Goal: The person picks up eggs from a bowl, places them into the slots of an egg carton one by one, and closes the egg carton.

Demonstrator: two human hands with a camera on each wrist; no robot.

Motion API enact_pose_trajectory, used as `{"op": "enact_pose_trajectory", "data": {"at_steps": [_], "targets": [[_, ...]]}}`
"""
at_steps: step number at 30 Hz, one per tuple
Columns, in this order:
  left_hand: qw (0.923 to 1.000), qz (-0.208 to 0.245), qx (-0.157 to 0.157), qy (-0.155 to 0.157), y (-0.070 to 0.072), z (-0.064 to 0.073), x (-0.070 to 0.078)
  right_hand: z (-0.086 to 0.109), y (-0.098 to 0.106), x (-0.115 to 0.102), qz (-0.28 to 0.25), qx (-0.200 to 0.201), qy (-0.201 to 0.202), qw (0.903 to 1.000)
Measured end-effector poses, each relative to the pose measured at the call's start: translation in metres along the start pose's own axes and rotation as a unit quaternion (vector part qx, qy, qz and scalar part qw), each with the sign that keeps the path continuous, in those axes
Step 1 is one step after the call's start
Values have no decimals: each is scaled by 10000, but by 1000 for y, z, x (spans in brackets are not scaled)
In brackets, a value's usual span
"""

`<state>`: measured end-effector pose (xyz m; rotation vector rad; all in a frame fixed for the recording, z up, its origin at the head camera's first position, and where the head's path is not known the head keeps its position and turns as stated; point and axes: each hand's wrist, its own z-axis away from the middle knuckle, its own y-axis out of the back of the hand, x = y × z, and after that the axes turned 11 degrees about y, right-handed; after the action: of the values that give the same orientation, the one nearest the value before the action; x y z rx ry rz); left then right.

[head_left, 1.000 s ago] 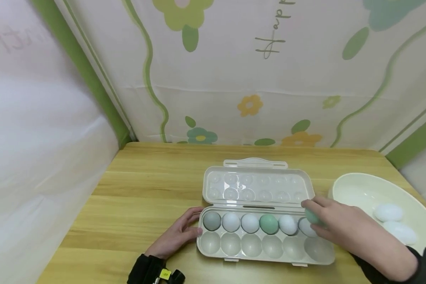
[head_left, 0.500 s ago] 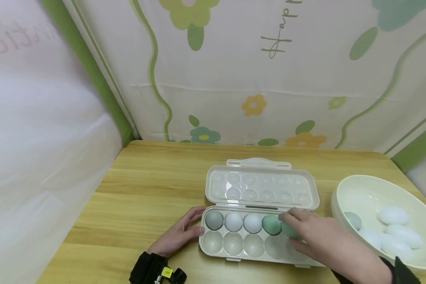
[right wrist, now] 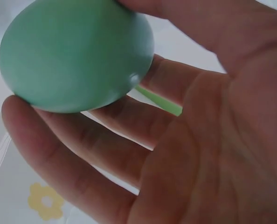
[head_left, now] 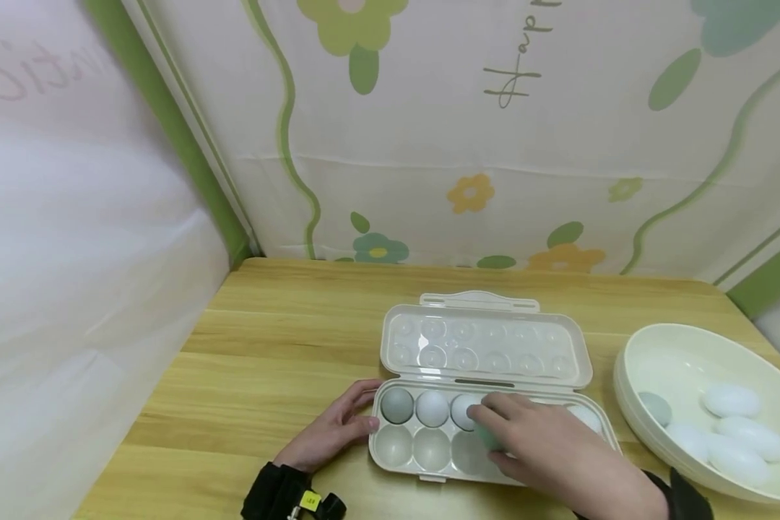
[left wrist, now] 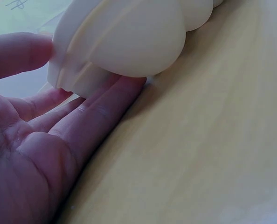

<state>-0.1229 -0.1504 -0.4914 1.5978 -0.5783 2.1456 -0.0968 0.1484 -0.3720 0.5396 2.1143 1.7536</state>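
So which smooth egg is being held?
The green oval egg in the bare right hand; other visible eggs, white or greyish, sit in the pale plastic carton or rounded cream bowl.

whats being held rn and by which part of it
The right hand holds a green egg by its sides, between thumb and fingers; the left hand touches the left end of the egg carton.

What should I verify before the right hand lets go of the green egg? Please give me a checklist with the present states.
1. Green egg held between thumb and fingers of the right hand: ok.
2. Lid of the egg box folded open: ok.
3. Left hand touching the box's end: ok.
4. Two leftmost front hollows empty: ok.
5. Hollow beneath the held egg free: cannot tell, hidden.
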Motion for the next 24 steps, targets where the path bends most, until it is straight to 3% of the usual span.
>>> {"op": "enact_pose_trajectory", "data": {"at_steps": [6, 15, 24], "targets": [[10000, 65, -19, -10, -1, -1, -3, -13, -3, -5, -37, 58, 362, 9993], [10000, 86, -34, 25, -1, -2, -3, -43, -21, -18, -20, -347, 724, 9968], [9999, 62, 14, 134, 0, -2, -1, -63, -29, -26, 315, -267, 1232, 9915]]}}
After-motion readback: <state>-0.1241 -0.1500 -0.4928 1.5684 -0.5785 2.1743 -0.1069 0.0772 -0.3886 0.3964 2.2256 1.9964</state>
